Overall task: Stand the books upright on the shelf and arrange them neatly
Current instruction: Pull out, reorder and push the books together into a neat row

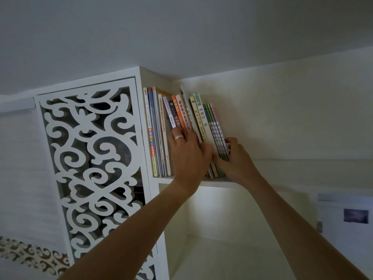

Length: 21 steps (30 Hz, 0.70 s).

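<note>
A row of books stands on a high white shelf, spines facing me. The leftmost books stand upright against the cabinet side. The middle and right ones lean to the left. My left hand, with a ring on one finger, lies flat against the spines of the middle books. My right hand presses on the right end of the row, fingers against the thin green and pink books.
A white cabinet panel with carved scrollwork stands left of the shelf. The ceiling is close above the books. The shelf runs on to the right along the cream wall. An open compartment lies below.
</note>
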Motion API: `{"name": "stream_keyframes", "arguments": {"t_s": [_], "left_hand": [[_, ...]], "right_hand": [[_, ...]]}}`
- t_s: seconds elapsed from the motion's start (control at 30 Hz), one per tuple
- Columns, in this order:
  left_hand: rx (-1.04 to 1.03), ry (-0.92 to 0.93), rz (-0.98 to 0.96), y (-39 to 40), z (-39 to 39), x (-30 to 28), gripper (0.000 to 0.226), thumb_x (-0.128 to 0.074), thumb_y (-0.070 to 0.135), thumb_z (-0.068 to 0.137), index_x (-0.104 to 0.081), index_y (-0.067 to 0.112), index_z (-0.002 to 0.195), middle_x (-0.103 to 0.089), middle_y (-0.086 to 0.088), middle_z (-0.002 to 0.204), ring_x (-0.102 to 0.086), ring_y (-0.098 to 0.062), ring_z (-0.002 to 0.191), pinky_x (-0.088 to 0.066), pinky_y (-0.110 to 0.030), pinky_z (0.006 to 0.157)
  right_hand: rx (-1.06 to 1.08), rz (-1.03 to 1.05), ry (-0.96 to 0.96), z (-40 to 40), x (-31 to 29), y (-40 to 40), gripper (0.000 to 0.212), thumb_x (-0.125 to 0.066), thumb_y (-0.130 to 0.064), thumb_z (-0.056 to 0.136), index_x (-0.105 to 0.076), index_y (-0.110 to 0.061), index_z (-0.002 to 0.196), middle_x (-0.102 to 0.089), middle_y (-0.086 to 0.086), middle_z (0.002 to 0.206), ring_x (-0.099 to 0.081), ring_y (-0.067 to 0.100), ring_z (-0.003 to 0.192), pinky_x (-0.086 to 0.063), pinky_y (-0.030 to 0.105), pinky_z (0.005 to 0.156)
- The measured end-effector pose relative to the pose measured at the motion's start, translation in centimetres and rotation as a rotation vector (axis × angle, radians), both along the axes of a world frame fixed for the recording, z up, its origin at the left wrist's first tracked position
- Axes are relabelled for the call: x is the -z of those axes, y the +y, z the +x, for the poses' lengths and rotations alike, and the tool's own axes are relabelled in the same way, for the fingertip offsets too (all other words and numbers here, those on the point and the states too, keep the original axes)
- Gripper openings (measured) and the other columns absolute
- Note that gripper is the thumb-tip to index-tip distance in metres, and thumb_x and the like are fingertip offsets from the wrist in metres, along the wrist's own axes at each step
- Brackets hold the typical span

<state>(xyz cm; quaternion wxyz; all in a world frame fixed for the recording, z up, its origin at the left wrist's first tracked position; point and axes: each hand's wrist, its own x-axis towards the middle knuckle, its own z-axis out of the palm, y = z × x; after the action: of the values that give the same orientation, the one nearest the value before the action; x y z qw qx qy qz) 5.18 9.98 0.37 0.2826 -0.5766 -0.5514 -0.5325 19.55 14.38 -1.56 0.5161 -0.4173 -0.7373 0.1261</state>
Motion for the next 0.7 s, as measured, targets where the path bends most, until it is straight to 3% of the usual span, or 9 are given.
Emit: {"name": "stream_keyframes", "arguments": {"t_s": [0.07, 0.27, 0.37, 0.5, 0.57, 0.7], "left_hand": [[-0.029, 0.019, -0.001, 0.0, 0.3, 0.0, 0.042, -0.046, 0.032, 0.096, -0.058, 0.012, 0.132, -0.053, -0.011, 0.136, -0.040, -0.023, 0.129, -0.039, -0.025, 0.104], [-0.032, -0.050, -0.013, -0.4, 1.0, 0.0, 0.025, -0.063, 0.032, 0.095, -0.062, 0.015, 0.113, -0.047, -0.015, 0.137, -0.043, -0.030, 0.129, -0.053, -0.044, 0.099], [-0.034, -0.070, -0.045, -0.9, 1.4, -0.4, 0.024, -0.069, 0.031, 0.089, -0.063, 0.016, 0.106, -0.047, -0.014, 0.136, -0.040, -0.030, 0.130, -0.052, -0.041, 0.100], [0.129, -0.160, 0.055, -2.6, 1.8, -0.9, 0.017, -0.071, 0.024, 0.084, -0.056, 0.022, 0.092, -0.049, -0.004, 0.130, -0.039, -0.010, 0.112, -0.056, -0.031, 0.087], [0.161, -0.117, 0.103, -3.3, 2.3, -0.5, 0.021, -0.070, 0.024, 0.085, -0.055, 0.021, 0.099, -0.048, -0.003, 0.127, -0.044, -0.010, 0.108, -0.054, -0.027, 0.083], [0.306, -0.333, -0.175, -3.8, 2.8, -0.7, 0.034, -0.059, 0.018, 0.099, -0.038, 0.017, 0.126, -0.059, -0.001, 0.109, -0.068, -0.021, 0.091, -0.064, -0.035, 0.077]], "right_hand": [[0.023, 0.035, 0.001, -0.1, 0.2, 0.0, 0.079, -0.059, -0.080, 0.077, -0.040, -0.028, 0.133, -0.058, 0.002, 0.123, -0.066, 0.017, 0.100, -0.061, 0.030, 0.075], [0.164, 0.106, 0.051, -0.4, 0.2, -0.4, 0.076, -0.060, -0.076, 0.077, -0.033, -0.027, 0.129, -0.060, 0.006, 0.115, -0.066, 0.025, 0.092, -0.064, 0.039, 0.069], [0.233, 0.116, 0.079, -0.4, 0.3, -0.6, 0.069, -0.057, -0.067, 0.079, -0.033, -0.023, 0.127, -0.058, 0.009, 0.114, -0.064, 0.028, 0.091, -0.063, 0.041, 0.067], [0.263, 0.111, 0.062, -0.4, 0.5, -0.5, 0.059, -0.057, -0.056, 0.089, -0.034, -0.018, 0.127, -0.059, 0.011, 0.113, -0.063, 0.030, 0.090, -0.061, 0.043, 0.069], [0.277, 0.130, 0.036, -0.5, 0.6, -0.6, 0.063, -0.057, -0.063, 0.090, -0.034, -0.018, 0.128, -0.059, 0.010, 0.113, -0.063, 0.029, 0.090, -0.061, 0.042, 0.069], [0.280, 0.141, -0.041, -0.8, 0.7, -1.1, 0.075, -0.050, -0.076, 0.086, -0.033, -0.017, 0.130, -0.056, 0.006, 0.109, -0.061, 0.027, 0.086, -0.059, 0.041, 0.067]]}}
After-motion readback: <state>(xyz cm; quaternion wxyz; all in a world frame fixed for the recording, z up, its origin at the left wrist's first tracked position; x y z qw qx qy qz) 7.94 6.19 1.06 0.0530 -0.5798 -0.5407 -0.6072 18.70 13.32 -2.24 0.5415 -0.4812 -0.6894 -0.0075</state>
